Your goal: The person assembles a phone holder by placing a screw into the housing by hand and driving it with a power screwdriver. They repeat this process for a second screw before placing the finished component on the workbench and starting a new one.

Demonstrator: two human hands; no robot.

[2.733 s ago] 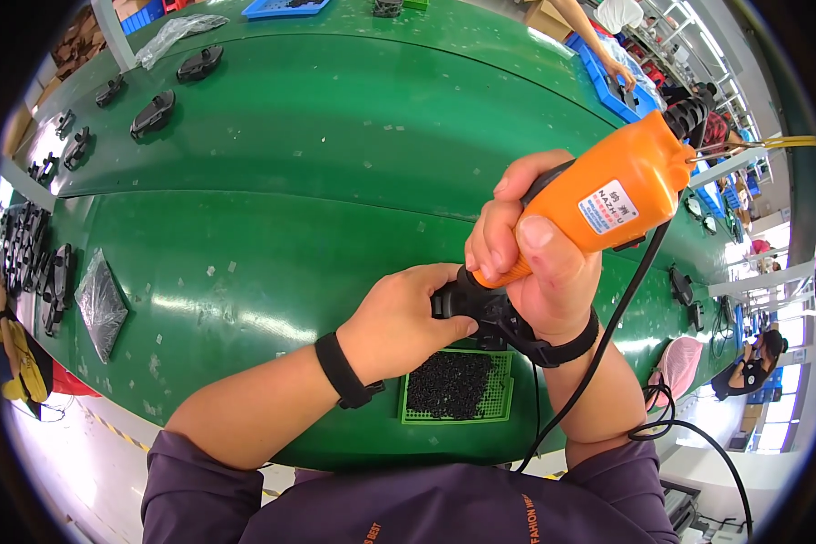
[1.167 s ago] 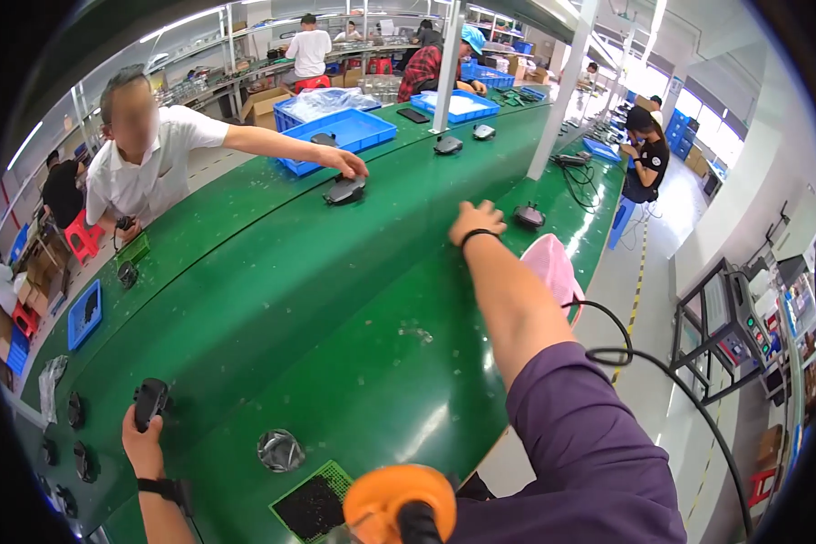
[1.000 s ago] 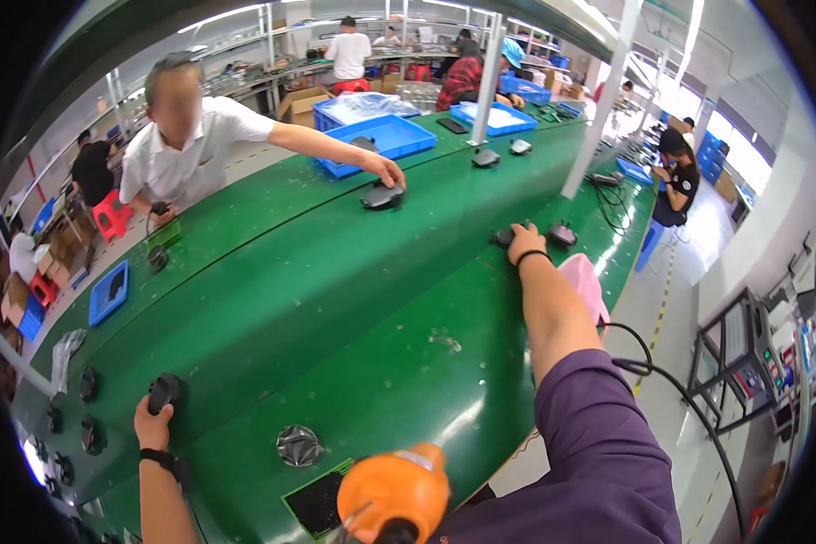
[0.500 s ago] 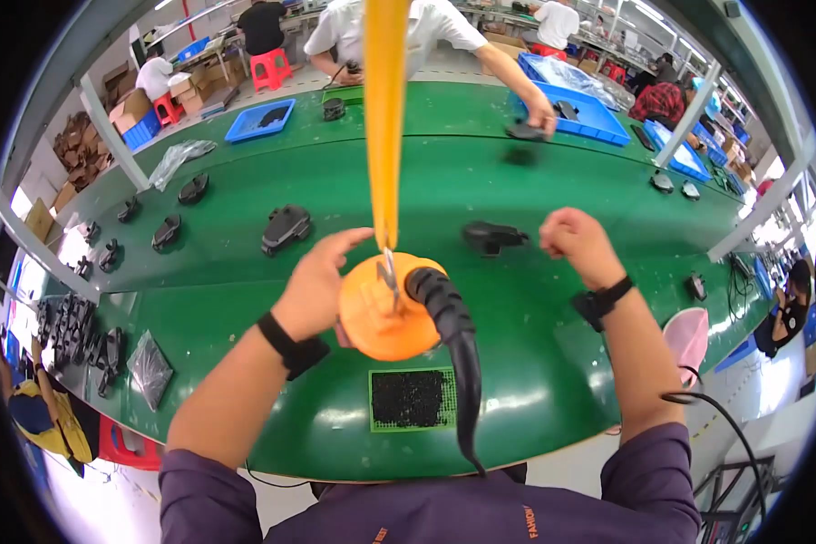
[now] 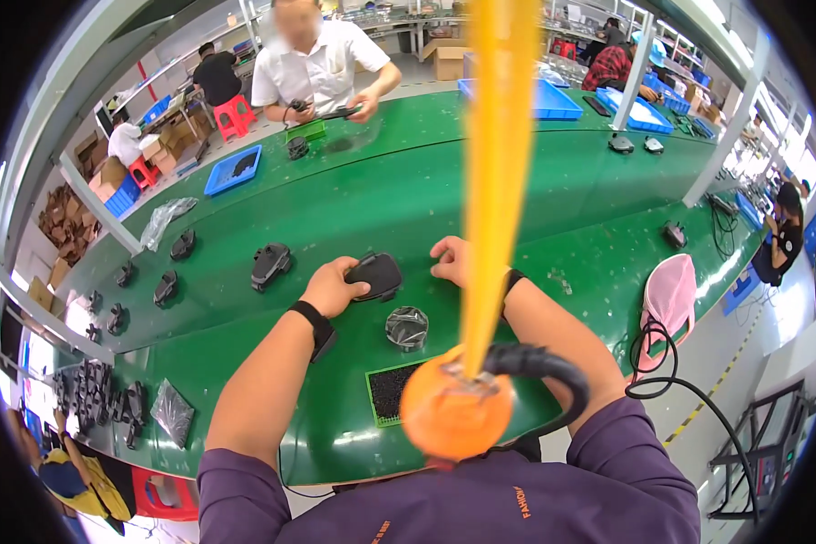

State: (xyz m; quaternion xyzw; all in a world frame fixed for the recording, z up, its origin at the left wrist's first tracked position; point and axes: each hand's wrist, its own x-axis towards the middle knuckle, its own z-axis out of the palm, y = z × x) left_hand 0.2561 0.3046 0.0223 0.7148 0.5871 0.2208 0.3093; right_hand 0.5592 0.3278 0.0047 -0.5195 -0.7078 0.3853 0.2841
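Two hands in view over the green table [image 5: 354,213]. Left hand [image 5: 334,288]: grasping a black unit [image 5: 377,277] by its left edge, thumb over the near side. Unit lies at mid-table, between the hands. Right hand [image 5: 455,261]: just right of the unit, apart from it; fingers loosely curled, nothing seen in them. Round dish [image 5: 407,328], dark inside, just nearer the wearer than the unit. Green tray [image 5: 370,397] nearer still, black bits [image 5: 392,388] in it, partly covered by the orange tool [image 5: 453,412] hanging from a yellow strap [image 5: 495,181]. Second unit [image 5: 270,266] left of the left hand.
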